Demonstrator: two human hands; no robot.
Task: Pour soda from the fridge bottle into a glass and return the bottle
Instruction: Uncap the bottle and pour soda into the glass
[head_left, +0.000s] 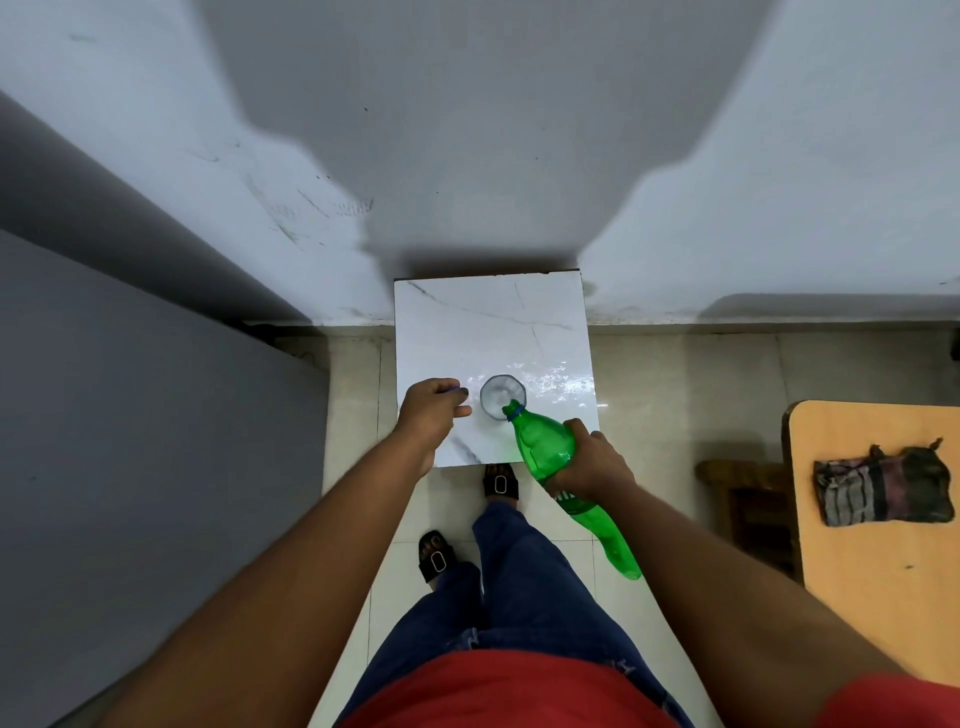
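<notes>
Here: right hand (597, 462) grips tilted green plastic bottle (550, 447), mouth over faceted glass (502, 396); at nine o'clock, left hand (434, 413) closed on blue cap (455, 388); glossy marble-look table (493, 322).

**Small marble table against a pale wall**

I am standing on glossy cream tiles (675, 395). Ahead of my grip a grey-white wall (467, 130) is catching my shadow. The marble table (467, 322) is gleaming. Right of my grip an orange tabletop (872, 597) is holding a striped cloth (883, 486).

Green bottle (550, 452) — tilted over glass (502, 398)
</notes>
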